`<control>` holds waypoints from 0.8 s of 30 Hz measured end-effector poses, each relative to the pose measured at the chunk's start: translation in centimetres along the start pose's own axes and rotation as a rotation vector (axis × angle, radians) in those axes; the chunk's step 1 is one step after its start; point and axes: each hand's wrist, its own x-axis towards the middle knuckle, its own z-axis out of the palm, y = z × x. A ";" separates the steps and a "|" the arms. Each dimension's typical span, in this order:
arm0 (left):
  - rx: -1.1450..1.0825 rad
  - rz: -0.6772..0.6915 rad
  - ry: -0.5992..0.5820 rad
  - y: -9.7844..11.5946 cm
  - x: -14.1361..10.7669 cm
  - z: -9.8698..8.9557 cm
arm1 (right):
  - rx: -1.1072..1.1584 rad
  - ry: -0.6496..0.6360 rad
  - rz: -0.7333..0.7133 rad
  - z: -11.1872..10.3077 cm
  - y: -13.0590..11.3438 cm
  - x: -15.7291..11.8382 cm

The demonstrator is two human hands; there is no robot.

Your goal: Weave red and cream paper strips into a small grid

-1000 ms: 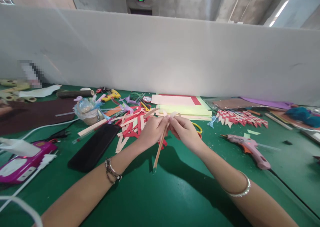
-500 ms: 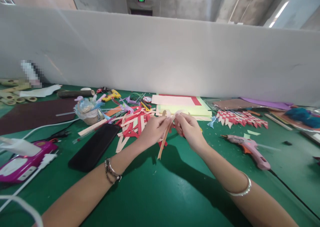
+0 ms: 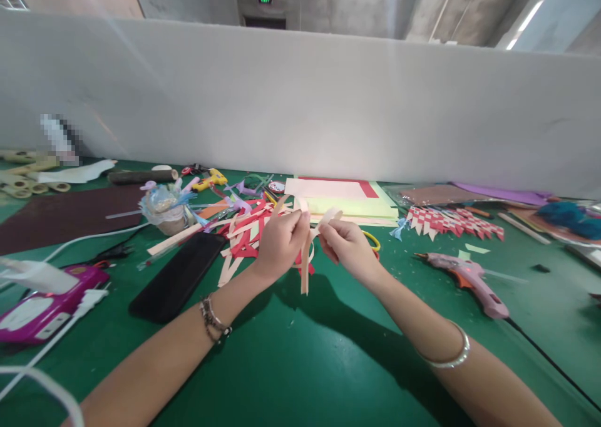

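Observation:
Pale peach paper strips are pinched in my left hand, their ends hanging below the fingers and curling above them. My right hand is closed on a pale strip end that runs across to the left hand's fingers. Both hands are held above the green table, close together. Behind the left hand lies a heap of red and peach paper strips. Yellow scissor handles show partly behind the right hand. How the strips are folded between the fingers is hard to make out.
Stacked paper sheets lie at the back. To the right are a woven red-and-white paper piece and a pink glue gun with its cord. At left sit a black phone-like case, a magenta power strip and white cables.
My hands have drawn slightly apart, the left tilting upright. The hanging strips now point straight down, and a strip end shows above my right fingers.

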 end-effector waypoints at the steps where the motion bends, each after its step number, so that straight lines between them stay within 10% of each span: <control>1: -0.022 0.006 -0.009 0.1 0.0 0.0 | 0.003 0.024 -0.003 0.0 0.0 0.0; 16: -0.146 -0.063 -0.254 -0.3 0.1 0.3 | 0.046 0.004 -0.011 -0.1 0.0 0.1; 24: -0.152 -0.056 -0.161 0.0 0.3 0.0 | 0.134 0.023 0.037 -0.2 0.4 0.3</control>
